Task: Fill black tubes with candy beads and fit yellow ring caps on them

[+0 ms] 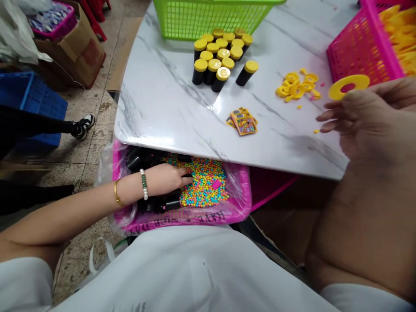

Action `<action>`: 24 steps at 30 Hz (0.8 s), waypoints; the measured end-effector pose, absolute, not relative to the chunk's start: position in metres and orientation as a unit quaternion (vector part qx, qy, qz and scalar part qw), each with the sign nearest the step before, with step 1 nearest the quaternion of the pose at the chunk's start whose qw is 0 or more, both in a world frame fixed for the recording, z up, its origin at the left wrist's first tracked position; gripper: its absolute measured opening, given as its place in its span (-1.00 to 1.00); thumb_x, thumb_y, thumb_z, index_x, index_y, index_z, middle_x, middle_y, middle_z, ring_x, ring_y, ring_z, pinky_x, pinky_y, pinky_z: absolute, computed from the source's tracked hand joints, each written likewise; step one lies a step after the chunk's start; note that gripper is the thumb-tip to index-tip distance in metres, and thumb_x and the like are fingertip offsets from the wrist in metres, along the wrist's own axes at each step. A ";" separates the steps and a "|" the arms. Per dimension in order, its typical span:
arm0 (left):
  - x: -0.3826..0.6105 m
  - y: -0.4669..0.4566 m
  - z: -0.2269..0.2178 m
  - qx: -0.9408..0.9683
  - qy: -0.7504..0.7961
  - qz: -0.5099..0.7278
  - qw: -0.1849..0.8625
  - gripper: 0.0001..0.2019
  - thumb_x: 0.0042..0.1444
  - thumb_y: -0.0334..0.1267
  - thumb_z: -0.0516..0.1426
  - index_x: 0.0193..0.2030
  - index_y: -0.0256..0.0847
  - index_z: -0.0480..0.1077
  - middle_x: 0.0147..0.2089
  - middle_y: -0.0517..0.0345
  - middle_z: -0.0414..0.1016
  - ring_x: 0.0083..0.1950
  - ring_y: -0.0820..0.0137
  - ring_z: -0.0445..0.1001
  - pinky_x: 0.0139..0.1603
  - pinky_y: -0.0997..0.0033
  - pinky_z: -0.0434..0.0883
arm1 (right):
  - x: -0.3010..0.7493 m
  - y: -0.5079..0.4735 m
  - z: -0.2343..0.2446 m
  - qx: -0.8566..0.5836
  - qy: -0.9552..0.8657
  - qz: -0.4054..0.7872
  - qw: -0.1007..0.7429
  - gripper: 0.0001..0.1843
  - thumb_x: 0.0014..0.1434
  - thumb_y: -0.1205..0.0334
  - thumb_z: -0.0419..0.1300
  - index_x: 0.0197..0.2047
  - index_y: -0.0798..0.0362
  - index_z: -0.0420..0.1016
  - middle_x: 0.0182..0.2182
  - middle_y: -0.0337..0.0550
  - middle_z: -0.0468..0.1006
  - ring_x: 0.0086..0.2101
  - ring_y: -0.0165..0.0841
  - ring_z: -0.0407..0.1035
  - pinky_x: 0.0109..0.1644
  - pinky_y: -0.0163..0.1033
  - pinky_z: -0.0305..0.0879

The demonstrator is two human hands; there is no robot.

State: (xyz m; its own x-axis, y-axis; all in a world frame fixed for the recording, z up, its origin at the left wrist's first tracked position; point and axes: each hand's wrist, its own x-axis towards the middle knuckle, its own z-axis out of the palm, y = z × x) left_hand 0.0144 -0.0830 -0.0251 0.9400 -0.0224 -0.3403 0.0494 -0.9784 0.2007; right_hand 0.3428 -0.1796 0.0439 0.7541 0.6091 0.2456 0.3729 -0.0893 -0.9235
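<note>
My left hand point(165, 178) reaches into a plastic-lined pink basket point(245, 190) on the near side of the table. Its fingers are closed round a black tube point(187, 175), mostly hidden by the hand, among small coloured candy balls point(204, 182). Other black tubes point(172, 203) lie around it. At the right, my right hand point(367, 115) pinches a flat yellow ring point(357, 82) between thumb and fingers, above the table. A pile of small yellow rings point(296, 86) lies to its left.
Several black tubes with yellow caps point(214, 65) stand on the marble-patterned table point(162, 104). Beside them lies a small stack of printed packets point(243, 122). A green basket point(208, 21) and a pink basket of yellow pieces point(354, 47) stand farther back. Someone's shoe point(83, 127) shows at left.
</note>
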 end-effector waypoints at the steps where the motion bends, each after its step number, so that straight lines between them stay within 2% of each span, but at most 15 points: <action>1: 0.018 -0.082 -0.023 0.975 0.006 -0.188 0.120 -0.68 0.28 -0.42 0.06 0.12 -0.25 0.47 -0.32 -0.01 0.55 -0.47 0.35 0.49 -0.46 0.42 0.37 | 0.336 -0.182 0.045 -0.701 -0.348 0.121 0.611 -0.74 -0.07 0.22 0.39 -0.50 0.06 0.34 -0.53 -0.12 0.52 -0.58 -0.36 0.45 -0.65 -0.36 0.29; 3: 0.025 -0.079 -0.018 0.966 0.006 -0.191 0.172 -0.76 0.28 -0.30 0.12 0.03 -0.28 0.51 -0.46 0.06 0.51 -0.49 0.35 0.47 -0.49 0.43 0.34 | 0.323 -0.188 0.046 -0.655 -0.357 0.165 0.645 -0.70 -0.16 0.21 0.45 -0.49 0.07 0.38 -0.51 -0.08 0.55 -0.59 -0.32 0.47 -0.69 -0.35 0.30; 4: 0.027 -0.077 -0.016 0.966 0.009 -0.175 0.192 -0.75 0.29 -0.26 0.12 0.02 -0.29 0.51 -0.46 0.07 0.51 -0.46 0.34 0.48 -0.47 0.43 0.35 | 0.317 -0.191 0.047 -0.650 -0.355 0.177 0.648 -0.68 -0.18 0.20 0.47 -0.48 0.09 0.40 -0.50 -0.07 0.56 -0.60 -0.31 0.47 -0.70 -0.34 0.31; 5: 0.028 -0.075 -0.013 0.968 0.010 -0.151 0.200 -0.73 0.31 -0.25 0.10 0.06 -0.29 0.49 -0.39 0.04 0.54 -0.41 0.33 0.51 -0.43 0.42 0.38 | 0.312 -0.194 0.046 -0.650 -0.350 0.182 0.650 -0.67 -0.20 0.20 0.48 -0.49 0.09 0.41 -0.51 -0.06 0.57 -0.61 -0.30 0.47 -0.71 -0.33 0.32; 7: 0.027 -0.070 -0.011 0.979 -0.004 -0.105 0.173 -0.67 0.32 -0.37 0.03 0.17 -0.25 0.43 -0.13 -0.06 0.57 -0.27 0.32 0.54 -0.30 0.39 0.43 | 0.305 -0.198 0.044 -0.652 -0.337 0.188 0.653 -0.65 -0.23 0.18 0.51 -0.51 0.10 0.43 -0.55 -0.08 0.56 -0.64 -0.30 0.45 -0.73 -0.32 0.32; 9: 0.025 -0.067 -0.014 0.984 -0.050 -0.101 0.135 -0.56 0.28 -0.48 0.00 0.24 -0.13 0.38 0.12 -0.10 0.48 -0.17 0.32 0.54 -0.20 0.36 0.46 | 0.301 -0.202 0.040 -0.654 -0.323 0.207 0.653 -0.61 -0.27 0.16 0.55 -0.52 0.09 0.44 -0.57 -0.11 0.56 -0.65 -0.31 0.45 -0.73 -0.32 0.33; 11: 0.023 -0.067 -0.021 0.978 -0.097 -0.137 0.126 -0.53 0.24 -0.52 0.02 0.21 -0.03 0.41 0.20 -0.05 0.42 -0.17 0.35 0.53 -0.17 0.35 0.46 | 0.299 -0.204 0.035 -0.654 -0.310 0.239 0.647 -0.54 -0.34 0.10 0.60 -0.52 0.09 0.44 -0.58 -0.13 0.56 -0.65 -0.32 0.44 -0.72 -0.34 0.35; 14: 0.023 -0.069 -0.031 0.975 -0.093 -0.174 0.105 -0.64 0.24 -0.50 0.03 0.10 -0.15 0.47 0.06 -0.07 0.49 -0.31 0.41 0.51 -0.29 0.38 0.44 | 0.297 -0.206 0.026 -0.653 -0.299 0.273 0.640 -0.46 -0.41 0.04 0.63 -0.51 0.10 0.43 -0.60 -0.13 0.56 -0.65 -0.32 0.45 -0.71 -0.36 0.37; 16: 0.025 -0.069 -0.034 0.982 -0.060 -0.165 0.077 -0.77 0.28 -0.39 0.06 -0.02 -0.29 0.50 -0.09 -0.09 0.51 -0.40 0.40 0.48 -0.38 0.37 0.41 | 0.297 -0.206 0.022 -0.651 -0.298 0.281 0.638 -0.44 -0.40 0.02 0.63 -0.49 0.11 0.43 -0.60 -0.13 0.56 -0.65 -0.32 0.45 -0.70 -0.36 0.38; 19: 0.025 -0.069 -0.036 0.988 -0.018 -0.145 0.051 -0.76 0.30 -0.22 0.10 -0.17 -0.37 0.50 -0.23 -0.09 0.49 -0.43 0.35 0.47 -0.45 0.35 0.38 | 0.295 -0.206 0.019 -0.654 -0.296 0.287 0.635 -0.46 -0.36 0.01 0.62 -0.48 0.12 0.44 -0.60 -0.12 0.57 -0.64 -0.32 0.46 -0.68 -0.36 0.40; 22: 0.025 -0.076 -0.038 0.988 -0.005 -0.155 0.029 -0.79 0.30 -0.39 0.03 -0.15 -0.40 0.49 -0.26 -0.10 0.49 -0.48 0.37 0.44 -0.50 0.37 0.34 | 0.290 -0.204 0.020 -0.656 -0.291 0.289 0.633 -0.47 -0.36 0.03 0.62 -0.49 0.11 0.43 -0.61 -0.13 0.56 -0.66 -0.33 0.45 -0.69 -0.37 0.39; 24: 0.027 -0.085 -0.039 0.986 -0.007 -0.164 0.019 -0.74 0.28 -0.50 -0.04 -0.15 -0.41 0.48 -0.29 -0.10 0.48 -0.50 0.38 0.43 -0.54 0.39 0.30 | 0.284 -0.203 0.022 -0.654 -0.295 0.287 0.634 -0.50 -0.34 0.06 0.61 -0.50 0.10 0.41 -0.63 -0.14 0.55 -0.67 -0.34 0.44 -0.71 -0.38 0.36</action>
State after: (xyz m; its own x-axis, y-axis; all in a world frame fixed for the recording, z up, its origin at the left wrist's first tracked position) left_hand 0.0272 -0.0849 -0.0393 0.9464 -0.0203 -0.3225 -0.0082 -0.9992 0.0389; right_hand 0.2844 -0.2031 0.0223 0.6607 0.7506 -0.0019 0.0215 -0.0214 -0.9995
